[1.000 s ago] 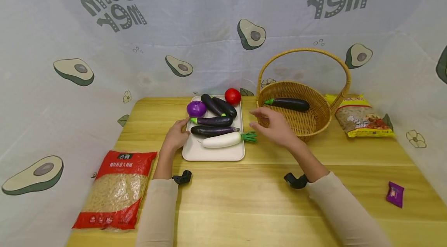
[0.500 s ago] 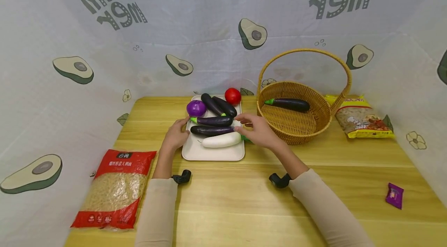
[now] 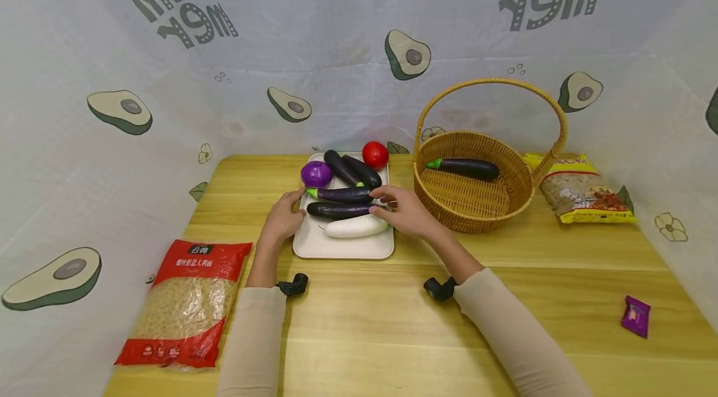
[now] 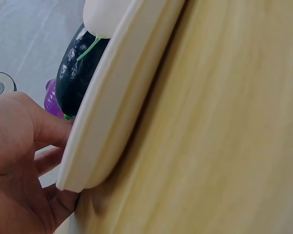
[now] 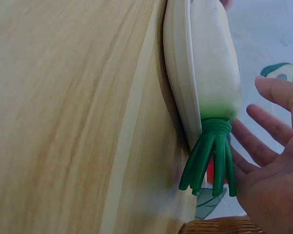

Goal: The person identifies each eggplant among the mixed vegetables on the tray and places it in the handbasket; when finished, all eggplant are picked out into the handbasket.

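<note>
A white tray (image 3: 343,249) bears a white radish (image 3: 354,226), several dark eggplants (image 3: 339,210), a purple onion (image 3: 316,174) and a red tomato (image 3: 375,154). At the tray's left edge my left hand (image 3: 283,217) holds the rim; in the left wrist view the index finger lies over it, the thumb low at its corner. My right hand (image 3: 408,213) hovers at the right ends of the two front eggplants, thumb and fingers apart. Its palm hides the radish's green leaves (image 5: 210,158) from the head view; the right wrist view shows them beside spread fingers.
Right of the tray stands a wicker basket (image 3: 477,221) with a tall handle and one eggplant (image 3: 468,168) inside. A yellow food bag (image 3: 586,191) lies beyond it. A red pasta bag (image 3: 187,303) is at left, a purple packet (image 3: 636,316) at right.
My right hand has moved left from beside the basket to above the tray's right side, reaching the eggplant ends. The left hand stays at the tray's edge.
</note>
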Motion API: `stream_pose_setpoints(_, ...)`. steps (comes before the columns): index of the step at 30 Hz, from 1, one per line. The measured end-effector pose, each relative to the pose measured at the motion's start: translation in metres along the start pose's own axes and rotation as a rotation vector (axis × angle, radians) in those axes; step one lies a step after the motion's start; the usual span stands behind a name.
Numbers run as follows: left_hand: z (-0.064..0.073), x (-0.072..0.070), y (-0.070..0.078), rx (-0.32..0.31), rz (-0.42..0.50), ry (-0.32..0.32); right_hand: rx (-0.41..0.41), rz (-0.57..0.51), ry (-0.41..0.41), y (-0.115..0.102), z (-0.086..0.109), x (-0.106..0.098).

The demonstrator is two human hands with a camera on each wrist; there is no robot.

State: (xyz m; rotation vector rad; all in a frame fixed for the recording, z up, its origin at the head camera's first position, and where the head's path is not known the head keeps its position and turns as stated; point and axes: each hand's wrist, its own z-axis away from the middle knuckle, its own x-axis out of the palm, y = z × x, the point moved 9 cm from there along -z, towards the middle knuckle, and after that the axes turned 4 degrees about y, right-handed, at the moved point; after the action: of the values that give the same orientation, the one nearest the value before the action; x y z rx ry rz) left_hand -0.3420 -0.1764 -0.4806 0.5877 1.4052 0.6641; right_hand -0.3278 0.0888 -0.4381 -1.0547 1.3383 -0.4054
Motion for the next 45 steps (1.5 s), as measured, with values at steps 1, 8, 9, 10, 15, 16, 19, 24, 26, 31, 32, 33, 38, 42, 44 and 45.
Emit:
stream_pose_setpoints(1,0.0,0.0,0.0,0.0,0.0,-0.002,-0.001,0.003,-0.002,0.0,-0.001,0.001)
stream_pose_setpoints(8,0.0,0.001,0.001,-0.002,0.003,-0.005,-0.007,0.053,-0.005,-0.001,-0.004,0.004)
stream_pose_setpoints(9,-0.001,0.001,0.001,0.0,0.001,-0.003,-0.006,0.063,-0.008,-0.001,-0.005,0.005)
stream_pose_setpoints(10,0.0,0.001,0.001,0.0,0.001,-0.002,-0.004,0.072,-0.013,-0.001,-0.006,0.006)
stream_pose_setpoints(15,-0.001,0.001,0.0,0.006,-0.006,0.004,-0.016,0.143,-0.038,0.0,-0.01,0.011)
stream_pose_setpoints(16,-0.001,0.001,-0.001,0.006,-0.01,0.005,-0.016,0.153,-0.045,0.0,-0.01,0.012)
stream_pose_setpoints(19,0.0,0.002,-0.002,0.012,-0.021,0.006,-0.02,0.168,-0.067,0.001,-0.013,0.017)
stream_pose_setpoints(24,0.0,0.003,-0.002,0.006,-0.026,0.002,-0.008,0.184,-0.087,0.0,-0.016,0.02)
stream_pose_setpoints(26,0.0,0.003,-0.002,0.003,-0.023,0.002,-0.003,0.198,-0.093,0.0,-0.018,0.02)
stream_pose_setpoints(31,0.0,0.001,-0.001,0.006,-0.023,0.012,0.017,0.217,-0.141,-0.001,-0.022,0.024)
stream_pose_setpoints(32,0.0,0.001,-0.001,0.005,-0.021,0.012,0.026,0.213,-0.155,-0.001,-0.022,0.024)
stream_pose_setpoints(33,0.0,0.001,-0.001,0.005,-0.023,0.012,0.032,0.211,-0.168,-0.001,-0.022,0.025)
stream_pose_setpoints(38,0.001,0.003,-0.001,0.013,-0.025,0.008,0.053,0.184,-0.203,0.001,-0.022,0.028)
stream_pose_setpoints(42,0.001,0.001,0.0,0.016,-0.018,0.013,0.029,0.175,-0.19,-0.003,-0.023,0.026)
stream_pose_setpoints(44,0.001,0.001,0.0,0.012,-0.013,0.011,0.012,0.18,-0.178,-0.005,-0.023,0.025)
stream_pose_setpoints(45,0.001,0.0,0.0,0.011,-0.011,0.011,0.005,0.182,-0.172,-0.006,-0.023,0.024)
